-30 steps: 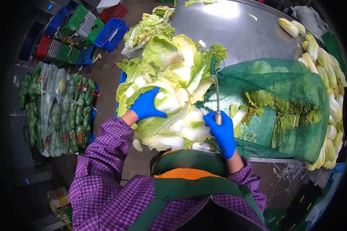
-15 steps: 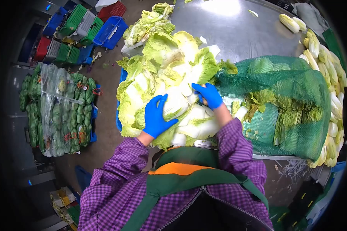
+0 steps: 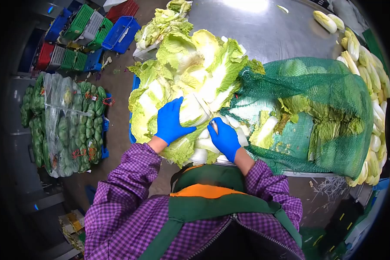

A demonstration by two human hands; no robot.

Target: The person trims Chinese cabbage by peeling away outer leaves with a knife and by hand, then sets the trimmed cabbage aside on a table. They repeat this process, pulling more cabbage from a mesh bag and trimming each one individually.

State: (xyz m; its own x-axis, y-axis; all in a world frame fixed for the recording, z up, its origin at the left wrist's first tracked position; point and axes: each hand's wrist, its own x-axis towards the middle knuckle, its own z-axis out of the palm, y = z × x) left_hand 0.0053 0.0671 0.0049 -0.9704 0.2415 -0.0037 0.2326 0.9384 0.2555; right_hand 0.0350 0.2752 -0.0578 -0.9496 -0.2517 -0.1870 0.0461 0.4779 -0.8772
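A napa cabbage (image 3: 194, 111) with a pale stem end lies on a heap of loose outer leaves (image 3: 177, 56). My left hand (image 3: 171, 122), in a blue glove, grips its left side with the thumb spread toward me. Close to the stem end, my gloved right hand (image 3: 225, 139) is closed around a small knife (image 3: 214, 125); only a short shiny part shows, and the blade cannot be made out. Cut white leaf bases (image 3: 203, 143) lie under and between the hands. To the right, a green mesh sack (image 3: 290, 89) holds more cabbages (image 3: 333, 125).
Trimmed pale cabbages (image 3: 368, 73) are piled along the right edge of the metal table (image 3: 247, 32). A blue crate (image 3: 133, 134) shows beneath the leaf heap. Wrapped sacks of green produce (image 3: 65, 125) stand on the floor at left, with stacked crates (image 3: 89, 26) behind.
My right hand has moved down and toward me, away from the leaves by the sack's mouth. A leaf at the heap's right has shifted outward. My left hand stays on the cabbage.
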